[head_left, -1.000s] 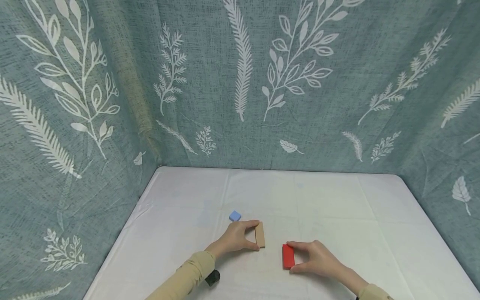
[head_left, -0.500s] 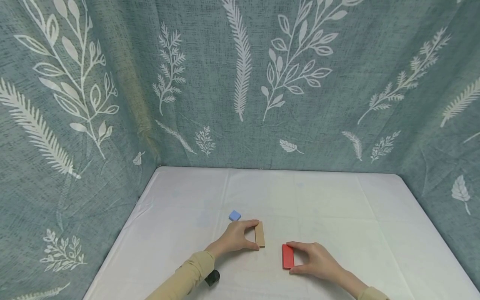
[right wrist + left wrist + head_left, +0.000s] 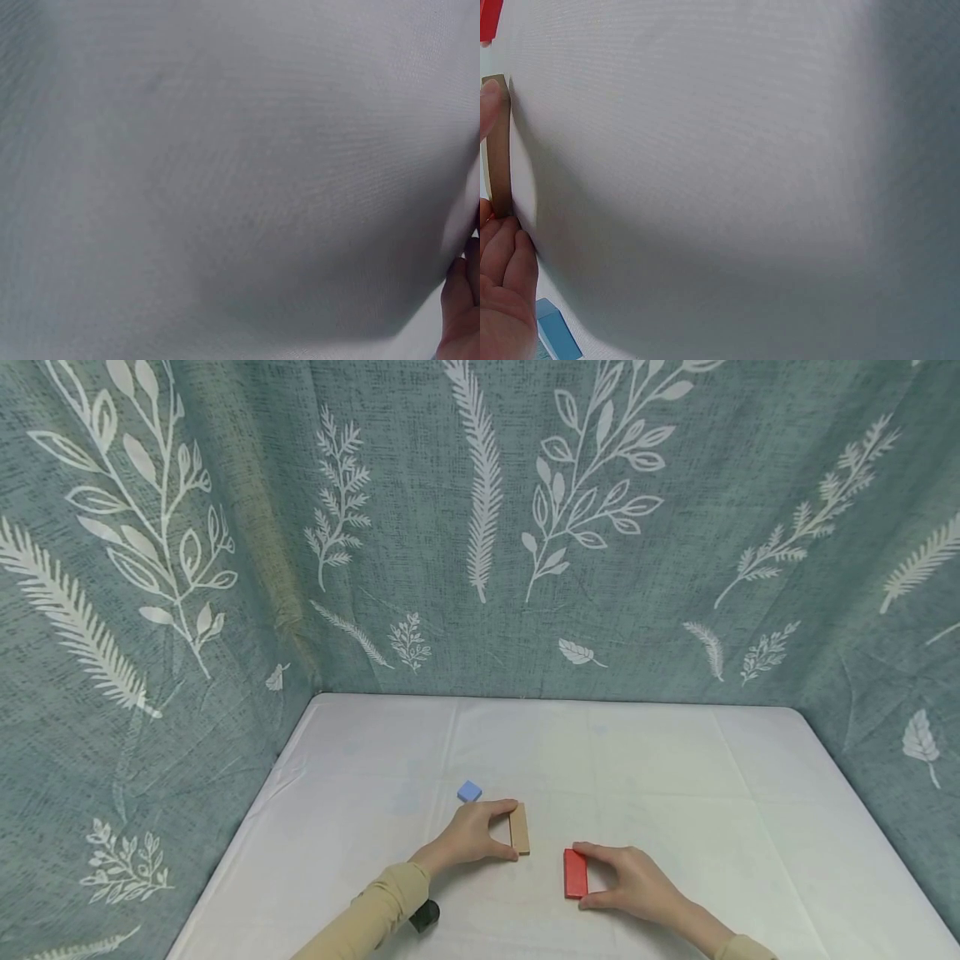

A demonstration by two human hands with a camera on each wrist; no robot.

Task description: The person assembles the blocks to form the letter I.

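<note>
Between thumb and forefinger my left hand (image 3: 471,833) pinches a tan wooden block (image 3: 520,829) by its two short ends. The left wrist view shows the same wooden block (image 3: 500,154) at its left edge, close over the white cloth. To the right and nearer to me, my right hand (image 3: 630,881) pinches a red rectangular block (image 3: 576,874) the same way, thumb at the near end. A gap of cloth lies between the two blocks. Only some fingers (image 3: 459,296) of the right hand show at the right wrist view's edge.
A small blue block (image 3: 469,792) lies just beyond the left hand. Partly behind the left sleeve is a black object (image 3: 425,916). The white-covered table (image 3: 660,752) is bounded by a green leaf-patterned curtain (image 3: 435,527) at the back and sides.
The red block has tilted or shifted very slightly in my right hand. Otherwise both hands hold their places.
</note>
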